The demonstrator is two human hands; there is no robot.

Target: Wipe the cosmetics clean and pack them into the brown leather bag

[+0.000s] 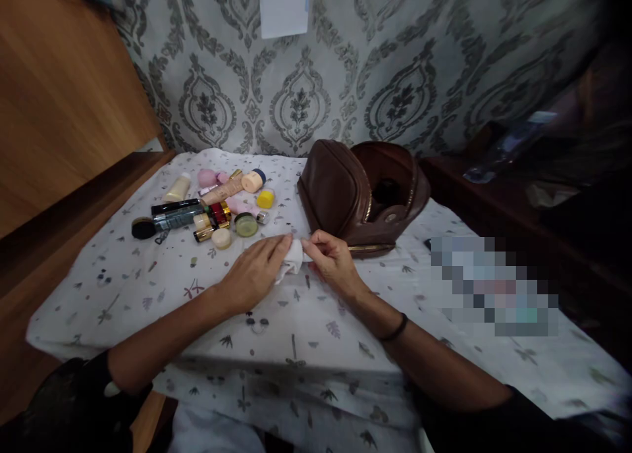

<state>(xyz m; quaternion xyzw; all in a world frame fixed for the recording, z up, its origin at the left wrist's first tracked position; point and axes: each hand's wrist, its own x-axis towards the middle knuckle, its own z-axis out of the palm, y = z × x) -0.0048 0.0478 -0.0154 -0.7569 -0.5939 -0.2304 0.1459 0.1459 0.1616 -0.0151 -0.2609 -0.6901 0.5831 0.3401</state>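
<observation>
One white cloth (pixel 291 261) is bunched between two bare hands, above the near-middle part of the bed-like surface with its patterned sheet (pixel 296 334). The left hand (pixel 254 268) grasps the cloth from its left side, fingers laid over it; the right hand (pixel 333 261) pinches its right end between thumb and fingers. Whether something else is wrapped inside cannot be told.

Just beyond the right hand and to its right stands one brown bag (pixel 336 189), its top gaping open, the inside dark; its body blocks the view of the sheet behind it.

Beyond the grip and to the left lies one loose cluster of toiletries, over ten pieces, some overlapping so that an exact count cannot be told. Countable in it are one yellow container (pixel 265 198), one green jar (pixel 246 224), one cream-lidded jar (pixel 221 238), one cream tube (pixel 177 187) and one bottle with a dark blue cap (pixel 253 180). One dark round cap (pixel 143 228) lies farthest left of the grip.

Well right of the grip, one pixelated patch (pixel 494 285) hides what lies there; past it is one clear bottle (pixel 511 147). Straight beyond the grip, one white card (pixel 284 13) shows against the patterned wall covering (pixel 301 104).
</observation>
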